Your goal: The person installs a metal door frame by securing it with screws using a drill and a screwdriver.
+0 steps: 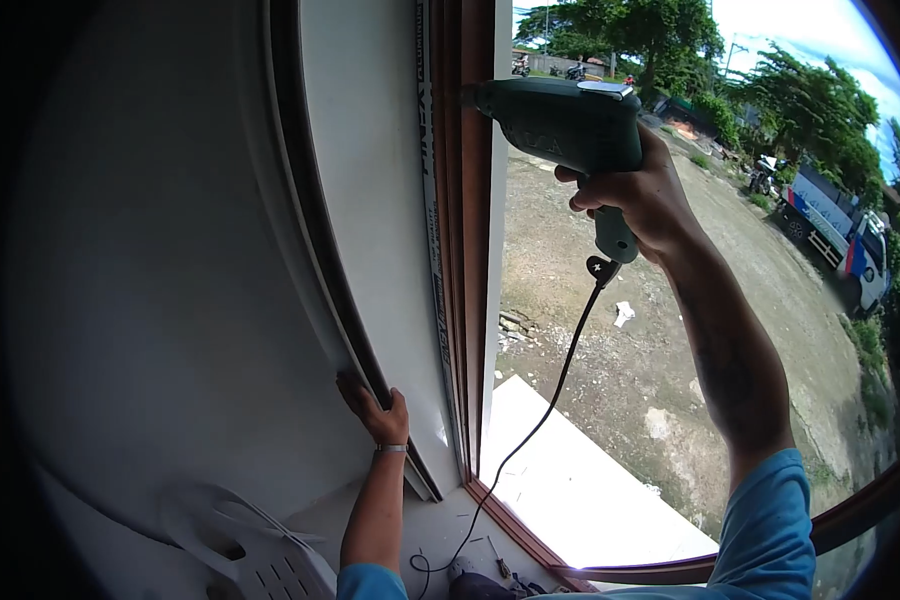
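My right hand (635, 195) is wrapped round the handle of a dark green corded power drill (570, 125). The drill lies level, its nose right at the reddish-brown window frame (475, 250). From the base of its handle a black cord (560, 385) hangs down toward the floor. Lower down, my left hand (375, 412) grips a long dark strip (320, 215) along the edge of the pale wall, fingers on one side and thumb on the other. Protective tape with printed lettering (427, 160) runs up beside the frame.
A white plastic chair (260, 545) stands at lower left. On the floor near the sill lie a screwdriver (500, 560) and other small items. Outside the opening are a white slab (560, 490), gravel ground, trees and a parked truck (840, 225).
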Motion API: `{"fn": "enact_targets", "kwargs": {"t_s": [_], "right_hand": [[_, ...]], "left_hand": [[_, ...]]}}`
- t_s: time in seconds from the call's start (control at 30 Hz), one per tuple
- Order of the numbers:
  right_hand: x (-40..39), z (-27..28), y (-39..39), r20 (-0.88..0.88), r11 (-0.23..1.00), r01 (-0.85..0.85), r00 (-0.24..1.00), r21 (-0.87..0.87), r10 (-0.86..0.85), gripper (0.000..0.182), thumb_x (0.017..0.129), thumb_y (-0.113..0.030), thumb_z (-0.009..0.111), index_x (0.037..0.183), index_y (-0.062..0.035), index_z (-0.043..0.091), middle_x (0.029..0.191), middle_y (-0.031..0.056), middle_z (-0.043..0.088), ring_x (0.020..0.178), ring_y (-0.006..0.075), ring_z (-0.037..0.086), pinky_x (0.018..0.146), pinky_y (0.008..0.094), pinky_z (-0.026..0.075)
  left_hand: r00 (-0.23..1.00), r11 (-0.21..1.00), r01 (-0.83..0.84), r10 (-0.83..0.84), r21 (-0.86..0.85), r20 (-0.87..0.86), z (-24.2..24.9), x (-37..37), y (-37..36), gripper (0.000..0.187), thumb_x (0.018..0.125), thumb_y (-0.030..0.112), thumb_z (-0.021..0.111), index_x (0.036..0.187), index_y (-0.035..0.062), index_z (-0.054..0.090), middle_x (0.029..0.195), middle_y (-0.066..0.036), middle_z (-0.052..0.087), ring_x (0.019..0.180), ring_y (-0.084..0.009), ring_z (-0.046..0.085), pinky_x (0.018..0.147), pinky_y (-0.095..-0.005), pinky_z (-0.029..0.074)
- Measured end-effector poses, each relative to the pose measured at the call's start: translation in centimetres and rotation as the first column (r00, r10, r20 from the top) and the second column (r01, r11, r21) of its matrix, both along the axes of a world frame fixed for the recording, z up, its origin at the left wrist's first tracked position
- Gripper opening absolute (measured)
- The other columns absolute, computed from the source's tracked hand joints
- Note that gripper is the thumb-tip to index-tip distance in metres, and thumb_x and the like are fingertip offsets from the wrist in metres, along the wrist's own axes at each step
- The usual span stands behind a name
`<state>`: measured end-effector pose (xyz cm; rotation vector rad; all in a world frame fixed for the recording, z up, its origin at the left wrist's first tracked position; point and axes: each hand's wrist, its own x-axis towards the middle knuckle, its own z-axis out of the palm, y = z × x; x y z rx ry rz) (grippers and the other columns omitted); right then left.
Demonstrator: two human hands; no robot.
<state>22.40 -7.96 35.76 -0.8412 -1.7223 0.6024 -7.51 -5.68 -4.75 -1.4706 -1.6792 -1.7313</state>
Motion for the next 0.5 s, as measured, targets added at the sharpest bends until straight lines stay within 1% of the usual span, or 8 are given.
{"fn": "enact_targets", "kwargs": {"t_s": [0.07,0.13,0.2,0.27,0.3,0.4,0.43,0.5], "right_hand": [[-0.3,-0.2,-0.4,-0.108,0.999,-0.032,0.994,-0.013,0.03,0.058,0.059,0.002,0.066,0.115,0.0022,0.053,0.087,0.0153,0.064,0.081,0.0219,0.063,0.071,0.0343,0.053],[-0.5,-0.9,-0.9,-0.135,0.999,-0.051,0.99,-0.005,0.05,0.058,0.059,0.003,0.066,0.116,0.0028,0.052,0.086,0.0157,0.064,0.078,0.0215,0.063,0.069,0.0347,0.053],[-0.7,-1.6,-1.0,-0.201,0.998,-0.048,0.979,-0.042,0.038,0.059,0.059,0.003,0.065,0.117,0.0031,0.052,0.087,0.0164,0.064,0.075,0.0215,0.063,0.066,0.0348,0.053],[-0.7,-1.6,-1.2,-0.233,0.996,-0.074,0.971,-0.052,0.06,0.056,0.061,0.002,0.065,0.116,0.0025,0.052,0.087,0.0161,0.065,0.07,0.0215,0.064,0.063,0.0351,0.053],[-0.9,-1.3,-1.1,-0.225,0.995,-0.073,0.973,-0.061,0.058,0.055,0.062,0.002,0.065,0.116,0.0024,0.052,0.086,0.0155,0.066,0.069,0.0213,0.064,0.063,0.035,0.053],[-1.2,-0.9,-1.2,-0.195,0.997,-0.046,0.98,-0.065,0.033,0.053,0.063,0.003,0.065,0.114,0.0018,0.052,0.085,0.0144,0.067,0.067,0.0207,0.064,0.063,0.0346,0.053],[-1.3,-0.9,-1.3,-0.19,0.997,-0.037,0.981,-0.065,0.024,0.053,0.063,0.002,0.065,0.114,0.0017,0.052,0.085,0.0142,0.066,0.067,0.0207,0.064,0.062,0.0347,0.053],[-1.2,-1.0,-1.4,-0.176,0.998,-0.013,0.984,-0.064,0.001,0.053,0.063,0.002,0.065,0.114,0.0015,0.051,0.084,0.0141,0.066,0.066,0.0208,0.063,0.061,0.0348,0.052]], "left_hand": [[1.0,0.994,-0.007,0.008,-0.113,0.002,1.3,0.3,-1.6,0.088,0.071,0.006,0.07,0.145,-0.0034,0.023,0.151,-0.026,0.02,0.14,-0.0432,0.019,0.114,-0.0514,0.02],[0.999,0.983,0.003,-0.013,-0.185,-0.049,2.2,0.2,-3.1,0.085,0.071,0.008,0.074,0.142,-0.005,0.028,0.151,-0.026,0.021,0.14,-0.0429,0.02,0.114,-0.0503,0.021],[0.996,0.974,0.019,-0.039,-0.227,-0.085,3.2,0.0,-4.2,0.075,0.071,0.007,0.073,0.135,-0.0058,0.036,0.151,-0.025,0.021,0.139,-0.0427,0.021,0.114,-0.0502,0.021],[0.992,0.962,0.057,-0.084,-0.265,-0.092,3.6,-0.6,-4.8,0.075,0.071,0.008,0.072,0.136,-0.0057,0.036,0.151,-0.026,0.022,0.139,-0.0428,0.021,0.114,-0.0501,0.021],[0.992,0.953,0.045,-0.077,-0.3,-0.097,3.9,-0.6,-5.2,0.075,0.072,0.011,0.072,0.137,-0.0036,0.037,0.151,-0.025,0.021,0.139,-0.0425,0.021,0.114,-0.0498,0.022],[0.992,0.948,-0.032,-0.009,-0.317,-0.128,6.1,-0.9,-6.2,0.082,0.072,0.016,0.075,0.141,0.001,0.034,0.149,-0.029,0.021,0.139,-0.0439,0.02,0.113,-0.0516,0.024],[0.992,0.949,-0.025,-0.015,-0.316,-0.124,6.8,-1.2,-6.2,0.082,0.072,0.016,0.075,0.141,0.001,0.034,0.149,-0.029,0.021,0.139,-0.0439,0.02,0.113,-0.0516,0.024],[0.991,0.966,0.043,-0.073,-0.254,-0.109,7.8,-1.7,-5.5,0.08,0.071,0.018,0.077,0.139,-0.0005,0.039,0.148,-0.03,0.022,0.138,-0.0451,0.022,0.111,-0.0531,0.028]]}}
